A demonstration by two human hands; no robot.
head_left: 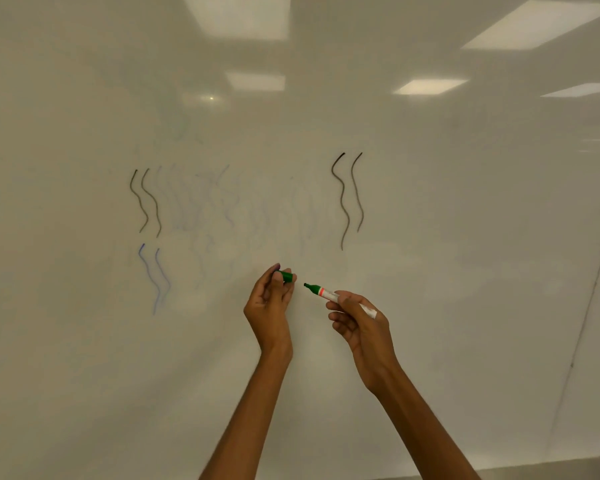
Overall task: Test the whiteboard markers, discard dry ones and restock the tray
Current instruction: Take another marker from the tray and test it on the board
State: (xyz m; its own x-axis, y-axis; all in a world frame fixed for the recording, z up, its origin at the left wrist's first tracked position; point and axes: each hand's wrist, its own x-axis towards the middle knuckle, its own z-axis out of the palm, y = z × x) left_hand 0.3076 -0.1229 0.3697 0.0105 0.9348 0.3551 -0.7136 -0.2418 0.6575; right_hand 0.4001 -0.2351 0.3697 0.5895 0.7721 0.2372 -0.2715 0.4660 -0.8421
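Observation:
My right hand (357, 323) holds a green whiteboard marker (326, 293) by its white barrel, the uncapped green tip pointing left toward my other hand. My left hand (269, 303) pinches the marker's green cap (287, 276) between thumb and fingers, a short gap away from the tip. Both hands hover in front of the whiteboard (430, 237), below its wavy test strokes. No tray is in view.
The whiteboard carries two dark wavy lines at the left (145, 202), two darker ones at the right (349, 199), two blue ones at the lower left (155, 275) and faint erased blue smears between. A seam or edge (589, 299) runs down the right side.

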